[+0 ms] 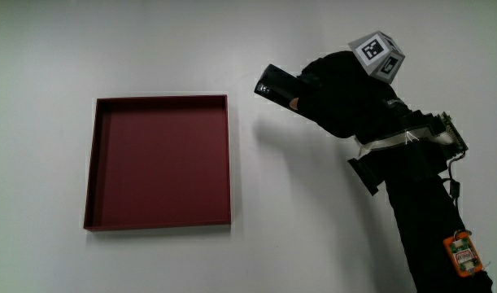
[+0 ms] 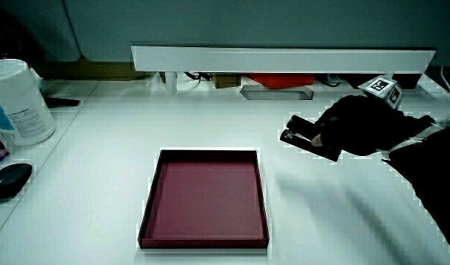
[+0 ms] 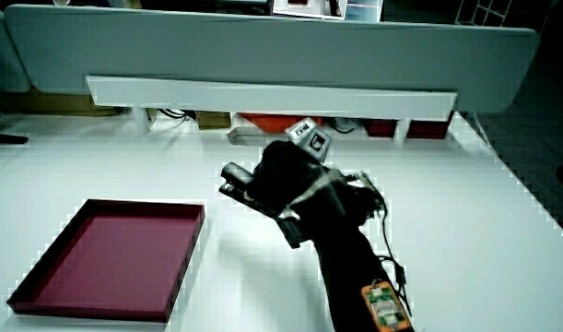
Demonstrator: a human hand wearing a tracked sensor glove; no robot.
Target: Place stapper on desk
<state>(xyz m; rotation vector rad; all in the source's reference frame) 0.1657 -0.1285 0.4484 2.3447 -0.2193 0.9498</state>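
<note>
Stapler (image 1: pixel 274 85): black, in my hand (image 1: pixel 342 94) above the white desk (image 1: pixel 313 228), beside the red tray (image 1: pixel 159 224) | Fingers: clamped on its rear half | Handling: likely rigid, compact, moderately heavy; mid-body grip seems steadiest

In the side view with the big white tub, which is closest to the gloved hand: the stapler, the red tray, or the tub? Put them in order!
1. The stapler: gripped in the hand.
2. The red tray: on the table, nearer the person than the hand.
3. The white tub: at the table's edge, past the tray.
</note>
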